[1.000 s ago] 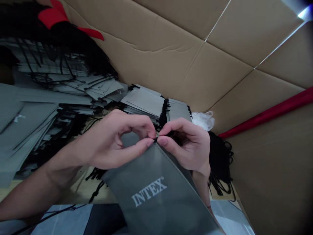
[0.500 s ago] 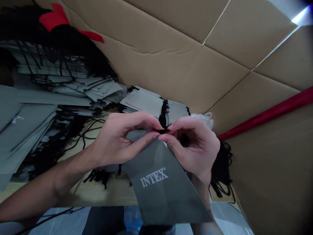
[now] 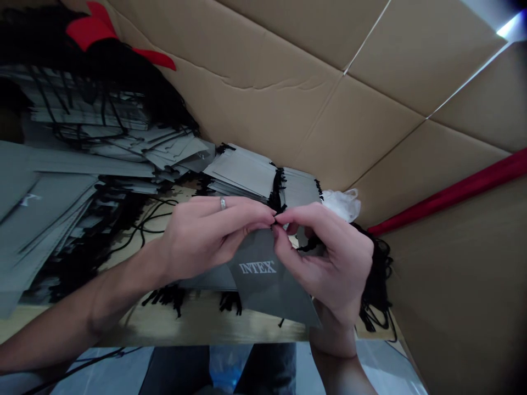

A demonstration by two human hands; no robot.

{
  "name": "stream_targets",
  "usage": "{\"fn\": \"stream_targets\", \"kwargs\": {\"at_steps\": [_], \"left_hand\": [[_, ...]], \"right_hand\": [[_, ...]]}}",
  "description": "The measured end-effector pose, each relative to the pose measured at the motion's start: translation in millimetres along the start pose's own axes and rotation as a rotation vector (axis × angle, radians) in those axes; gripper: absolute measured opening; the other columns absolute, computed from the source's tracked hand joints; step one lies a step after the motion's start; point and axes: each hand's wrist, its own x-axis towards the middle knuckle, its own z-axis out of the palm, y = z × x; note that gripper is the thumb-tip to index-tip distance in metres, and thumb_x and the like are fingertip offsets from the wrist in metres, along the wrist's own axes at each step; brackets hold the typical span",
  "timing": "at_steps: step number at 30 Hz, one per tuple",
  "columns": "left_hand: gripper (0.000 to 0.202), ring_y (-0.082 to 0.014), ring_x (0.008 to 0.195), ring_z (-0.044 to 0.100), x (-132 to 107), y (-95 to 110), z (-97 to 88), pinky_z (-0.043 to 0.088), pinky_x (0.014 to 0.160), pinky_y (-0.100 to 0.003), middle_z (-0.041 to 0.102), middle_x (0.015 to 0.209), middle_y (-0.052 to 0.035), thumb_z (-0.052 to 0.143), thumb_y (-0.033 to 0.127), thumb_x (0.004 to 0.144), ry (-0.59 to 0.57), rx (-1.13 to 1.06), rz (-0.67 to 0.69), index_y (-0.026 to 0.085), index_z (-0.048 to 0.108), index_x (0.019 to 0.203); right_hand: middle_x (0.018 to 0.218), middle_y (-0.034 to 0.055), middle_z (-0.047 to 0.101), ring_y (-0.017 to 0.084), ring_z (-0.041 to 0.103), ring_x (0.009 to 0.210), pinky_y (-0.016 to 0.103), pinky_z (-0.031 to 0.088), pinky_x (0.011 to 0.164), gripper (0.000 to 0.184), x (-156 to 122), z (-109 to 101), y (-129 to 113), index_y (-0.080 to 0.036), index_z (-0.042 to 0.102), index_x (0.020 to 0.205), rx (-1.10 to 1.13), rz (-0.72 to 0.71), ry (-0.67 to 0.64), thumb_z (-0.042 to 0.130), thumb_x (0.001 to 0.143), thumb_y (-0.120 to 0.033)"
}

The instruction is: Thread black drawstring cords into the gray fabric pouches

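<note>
A flat grey piece [image 3: 267, 293] printed with white INTEX lettering hangs below my fingers, in front of the table edge. At its top a short black cord [image 3: 281, 209] is pinched between my two hands. My left hand [image 3: 209, 233], with a ring on one finger, closes its thumb and fingertips on the cord from the left. From the right, my right hand [image 3: 325, 255] pinches the same cord between thumb and forefinger. More black cord [image 3: 310, 244] shows by the right palm. The fingers partly hide the knot or end of the cord.
Stacks of similar grey pieces [image 3: 242, 170] with black cord ends lie behind my hands. Larger piles [image 3: 53, 214] fill the left side. A clear plastic bag [image 3: 341, 204] and a bundle of black cords [image 3: 376, 285] are at the right. A cardboard wall [image 3: 263, 60] rises behind.
The grey piece has swung up and back, away from me, so its lower edge sits higher. My left fingers have straightened together, and both hands still pinch the cord.
</note>
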Motion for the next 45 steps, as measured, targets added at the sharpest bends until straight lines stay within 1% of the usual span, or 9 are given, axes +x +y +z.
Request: {"fn": "stream_targets", "kwargs": {"at_steps": [5,10,17,21,25,30,35,40,45], "left_hand": [[0.025,-0.0168,0.101,0.091,3,-5,1.5,0.075,0.093,-0.027,0.093,0.121,0.0024,0.074,0.013,0.114,-0.019,0.098,0.080,0.034,0.076,0.128],[0.016,-0.0183,0.093,0.089,6,-3,-0.7,0.073,0.086,-0.029,0.090,0.105,-0.0001,0.074,0.013,0.112,-0.011,0.227,0.212,0.026,0.073,0.120],[0.010,-0.0145,0.071,0.081,8,6,-5.7,0.062,0.066,-0.031,0.090,0.096,0.0062,0.072,0.021,0.114,-0.013,0.271,0.068,0.031,0.073,0.113],[0.013,-0.0143,0.069,0.080,10,3,-9.6,0.060,0.065,-0.032,0.090,0.097,0.0074,0.072,0.020,0.112,-0.045,0.224,0.075,0.032,0.074,0.116],[0.007,-0.0161,0.072,0.081,9,2,-9.4,0.059,0.067,-0.033,0.089,0.095,0.0026,0.069,0.021,0.114,-0.093,0.276,0.125,0.027,0.071,0.111],[0.012,-0.0144,0.069,0.079,9,4,-7.0,0.058,0.068,-0.030,0.086,0.090,0.0033,0.072,0.014,0.110,-0.025,0.278,0.146,0.025,0.072,0.105],[0.014,-0.0110,0.067,0.076,11,6,-7.4,0.057,0.063,-0.028,0.086,0.086,0.0088,0.076,0.018,0.104,0.047,0.117,0.063,0.030,0.072,0.109],[0.010,-0.0111,0.058,0.071,11,3,-5.9,0.059,0.057,-0.031,0.086,0.080,0.0075,0.079,0.021,0.097,0.108,-0.037,-0.038,0.031,0.076,0.098],[0.019,-0.0126,0.069,0.082,13,-10,-2.9,0.064,0.062,-0.024,0.087,0.085,0.0053,0.087,0.013,0.088,0.122,-0.292,-0.031,0.028,0.082,0.098]], "right_hand": [[0.091,-0.0006,0.083,0.017,0.076,0.081,0.035,0.068,0.079,0.016,-2,0,4,-0.026,0.078,0.104,-0.061,0.055,-0.015,0.073,0.104,-0.010],[0.094,0.0000,0.083,0.016,0.076,0.083,0.032,0.068,0.080,0.015,-3,3,8,-0.024,0.077,0.104,-0.074,0.018,-0.029,0.072,0.106,-0.010],[0.095,0.0008,0.083,0.017,0.077,0.084,0.033,0.066,0.080,0.015,-3,5,7,-0.025,0.077,0.104,-0.092,0.016,-0.008,0.072,0.108,-0.011],[0.091,-0.0006,0.082,0.016,0.074,0.078,0.032,0.065,0.076,0.015,-1,3,9,-0.025,0.077,0.103,-0.050,0.011,-0.017,0.072,0.106,-0.011],[0.088,-0.0012,0.080,0.015,0.072,0.076,0.030,0.064,0.074,0.015,0,0,12,-0.024,0.076,0.102,-0.044,0.002,-0.056,0.071,0.105,-0.010],[0.087,-0.0019,0.077,0.014,0.071,0.077,0.029,0.062,0.074,0.015,0,-1,13,-0.024,0.076,0.101,0.002,-0.009,-0.056,0.072,0.104,-0.009],[0.086,-0.0031,0.077,0.013,0.070,0.073,0.029,0.061,0.070,0.016,0,2,14,-0.025,0.078,0.101,0.165,0.032,-0.018,0.077,0.099,-0.009],[0.087,-0.0033,0.077,0.011,0.068,0.069,0.025,0.056,0.061,0.020,0,8,16,-0.024,0.080,0.102,0.307,0.055,0.020,0.079,0.095,-0.006],[0.088,-0.0018,0.080,0.014,0.071,0.071,0.029,0.056,0.061,0.021,-1,13,16,-0.025,0.080,0.101,0.334,0.030,0.073,0.079,0.094,-0.004]]}}
